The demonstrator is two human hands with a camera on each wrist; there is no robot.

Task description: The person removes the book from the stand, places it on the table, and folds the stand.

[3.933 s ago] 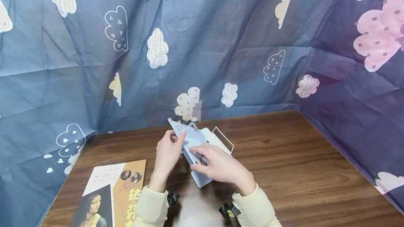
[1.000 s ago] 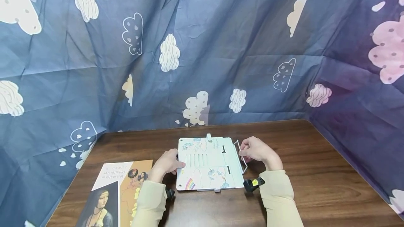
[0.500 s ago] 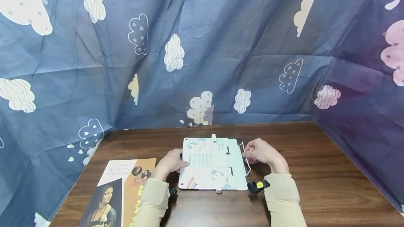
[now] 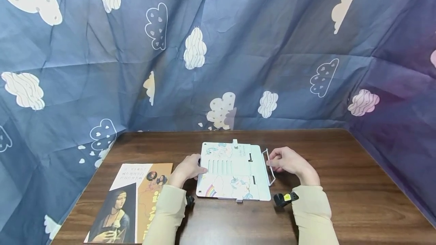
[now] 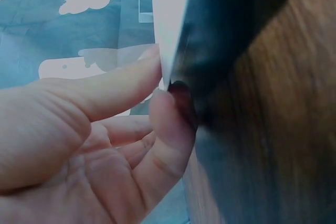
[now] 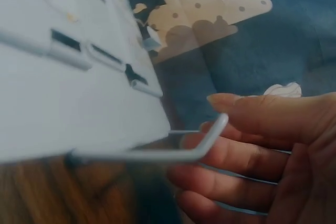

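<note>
A white book stand (image 4: pixel 225 169) with unicorn and rainbow prints is in front of me, its decorated face up. My left hand (image 4: pixel 187 168) pinches its left edge; in the left wrist view the thumb lies on one side of the panel (image 5: pixel 170 19) and a curled finger on the other. At the opposite edge, my right hand (image 4: pixel 289 163) holds the white wire bracket (image 4: pixel 271 174) between thumb and fingers. The right wrist view shows the bent wire (image 6: pixel 152 156) sticking out from the panel, partly hidden by the fingers. Small clips (image 4: pixel 235 143) project at the stand's far and near edges.
A book (image 4: pixel 131 184) with a painted portrait on its cover lies at the left of the brown wooden table (image 4: pixel 361 199). Behind the table and along its sides hangs a blue cloth (image 4: pixel 272 48) with cloud prints. A black camera mount (image 4: pixel 285 198) sits at the right wrist.
Earliest, both hands held the stand tilted and turned; now its printed face lies upward and the right hand has the wire bracket. Over the last second the grips stay alike while the head view shifts.
</note>
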